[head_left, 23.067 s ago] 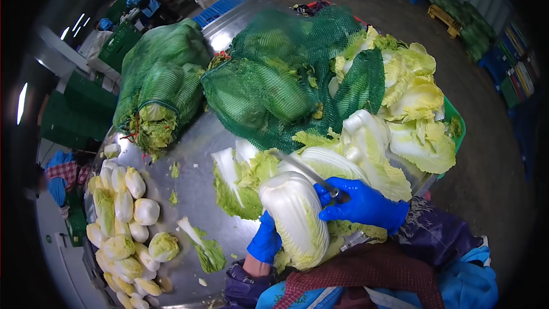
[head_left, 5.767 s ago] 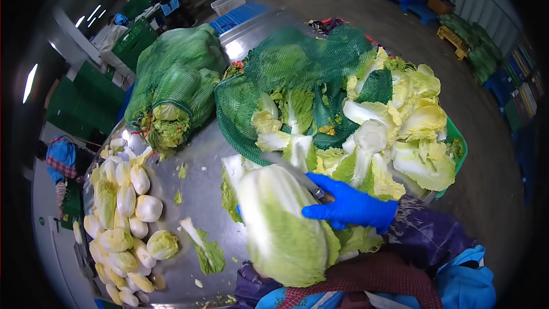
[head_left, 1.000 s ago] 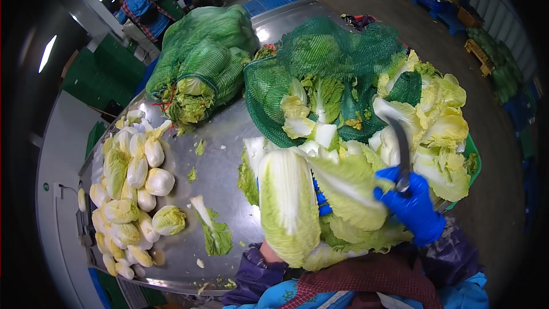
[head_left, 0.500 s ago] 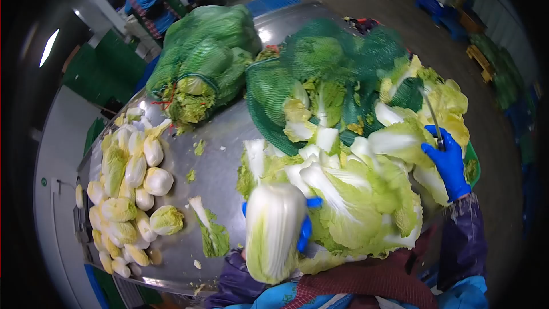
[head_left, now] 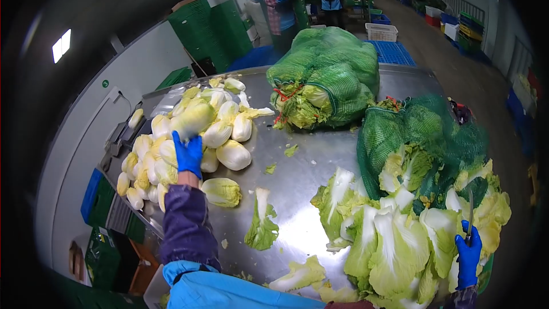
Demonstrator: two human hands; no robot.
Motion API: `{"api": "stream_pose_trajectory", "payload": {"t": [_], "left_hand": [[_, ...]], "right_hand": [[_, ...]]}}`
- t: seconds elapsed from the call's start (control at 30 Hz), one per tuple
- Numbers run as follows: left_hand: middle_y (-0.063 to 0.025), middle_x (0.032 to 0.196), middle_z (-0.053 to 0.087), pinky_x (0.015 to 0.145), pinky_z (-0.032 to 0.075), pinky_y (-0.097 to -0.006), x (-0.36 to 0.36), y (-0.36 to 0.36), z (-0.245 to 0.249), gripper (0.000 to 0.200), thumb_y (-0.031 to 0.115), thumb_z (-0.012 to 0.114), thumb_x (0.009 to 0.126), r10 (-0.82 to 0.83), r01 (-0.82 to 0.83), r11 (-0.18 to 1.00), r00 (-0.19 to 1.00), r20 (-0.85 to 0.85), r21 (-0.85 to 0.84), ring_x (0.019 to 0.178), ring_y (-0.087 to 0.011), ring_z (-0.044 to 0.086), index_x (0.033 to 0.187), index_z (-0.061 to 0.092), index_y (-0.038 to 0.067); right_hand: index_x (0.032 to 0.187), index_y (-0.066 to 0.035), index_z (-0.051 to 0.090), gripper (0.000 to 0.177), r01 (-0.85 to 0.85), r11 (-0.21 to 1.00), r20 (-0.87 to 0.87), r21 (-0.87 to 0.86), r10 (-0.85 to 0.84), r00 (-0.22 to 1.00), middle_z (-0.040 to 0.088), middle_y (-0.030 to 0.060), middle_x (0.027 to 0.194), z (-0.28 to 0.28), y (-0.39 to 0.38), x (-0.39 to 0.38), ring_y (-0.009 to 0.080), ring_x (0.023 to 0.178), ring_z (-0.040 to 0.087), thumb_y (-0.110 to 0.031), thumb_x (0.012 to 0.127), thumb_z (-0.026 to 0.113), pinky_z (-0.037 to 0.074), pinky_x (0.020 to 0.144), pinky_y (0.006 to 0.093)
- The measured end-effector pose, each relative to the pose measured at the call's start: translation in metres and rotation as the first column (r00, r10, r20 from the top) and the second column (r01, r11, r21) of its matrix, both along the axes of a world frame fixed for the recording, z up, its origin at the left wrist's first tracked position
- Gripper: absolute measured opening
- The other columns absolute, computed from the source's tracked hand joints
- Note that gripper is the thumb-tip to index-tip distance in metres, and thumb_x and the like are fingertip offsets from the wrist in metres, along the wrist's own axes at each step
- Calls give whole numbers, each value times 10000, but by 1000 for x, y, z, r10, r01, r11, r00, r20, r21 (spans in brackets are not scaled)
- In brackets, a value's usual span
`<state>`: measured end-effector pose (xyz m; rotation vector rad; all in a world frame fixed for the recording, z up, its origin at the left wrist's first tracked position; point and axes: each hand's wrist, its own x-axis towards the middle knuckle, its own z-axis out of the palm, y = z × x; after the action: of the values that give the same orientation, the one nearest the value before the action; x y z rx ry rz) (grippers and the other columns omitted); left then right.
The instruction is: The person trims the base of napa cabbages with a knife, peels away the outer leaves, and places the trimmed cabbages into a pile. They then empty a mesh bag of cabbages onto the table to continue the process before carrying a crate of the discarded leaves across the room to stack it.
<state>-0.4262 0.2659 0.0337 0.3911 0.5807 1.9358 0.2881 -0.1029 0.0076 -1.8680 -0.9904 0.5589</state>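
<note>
My left hand point(head_left: 189, 153), in a blue glove, reaches over the heap of trimmed napa cabbages point(head_left: 157, 166) at the table's left. Its fingers are apart, and just beyond them a motion-blurred napa cabbage point(head_left: 196, 117) is over the heap. At the right, my gloved right hand point(head_left: 469, 257) is closed round the handle of a knife point(head_left: 470, 209), blade pointing up. Beside that hand lies a spread of stripped outer cabbage leaves point(head_left: 394, 246). A single loose leaf point(head_left: 262, 223) rests mid-table.
A full green mesh sack of cabbages point(head_left: 331, 80) stands at the back of the metal table point(head_left: 303, 163). An opened mesh sack point(head_left: 423, 132) lies at the right. Two people point(head_left: 277, 0) work farther off, near green crates point(head_left: 200, 29) and a white basket point(head_left: 382, 32).
My left hand has moved from the front of the table to the left heap and let go of the cabbage. The view has swung left. My right hand still holds the knife.
</note>
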Motion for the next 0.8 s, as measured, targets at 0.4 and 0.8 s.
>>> {"api": "stream_pose_trajectory", "payload": {"t": [0.4, 0.8], "left_hand": [[-72, 1109, 577, 847, 440, -273, 369, -66, 45, 367, 190, 510, 880, -559, 742, 646, 302, -772, -178, 921, -153, 576, 1212, 500, 34], [-286, 1279, 341, 1000, 279, -432, 489, -5, -96, 766, 384, 626, 762, 119, 462, 886, -288, -950, -29, 1185, -419, 332, 1286, 294, -65]], "right_hand": [[1178, -85, 527, 448, -412, 897, -292, -163, 355, 888, 574, 10, 1090, 13, 7, -117, 70, 841, 548, -183, 770, 685, 463, 725, 245], [1068, -140, 585, 367, -434, 816, -108, -381, 427, 898, 604, 26, 879, -32, 10, -83, 141, 769, 586, -342, 770, 659, 461, 678, 281]]}}
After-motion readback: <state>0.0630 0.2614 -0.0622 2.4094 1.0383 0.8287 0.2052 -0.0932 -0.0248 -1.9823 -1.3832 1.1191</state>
